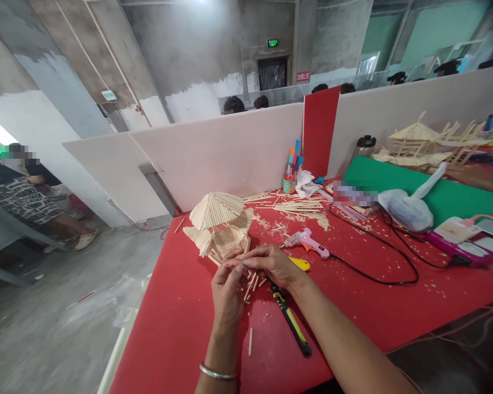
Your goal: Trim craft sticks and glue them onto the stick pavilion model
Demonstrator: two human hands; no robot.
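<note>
My left hand (229, 282) and my right hand (274, 264) meet at the fingertips, both pinched closed. Whatever is between them is too small and hidden to name. Just behind my fingers stands a small stick model (217, 213) with a sloped, layered roof. Short cut sticks (252, 283) lie under and beside my hands, and a single stick (250, 342) rests closer to me. By my right wrist are a yellow-handled tool (299, 264) and black-and-yellow handles (291, 323), partly covered. A pink glue gun (306, 242) lies beyond my right hand.
Long loose sticks (298, 205) and chips are scattered across the red table (181, 328). A black cord runs right to a purple power strip (456, 249). A plastic bag (406, 210), a green board (378, 178) and another stick model (423, 137) occupy the right. A partition (222, 158) borders the back.
</note>
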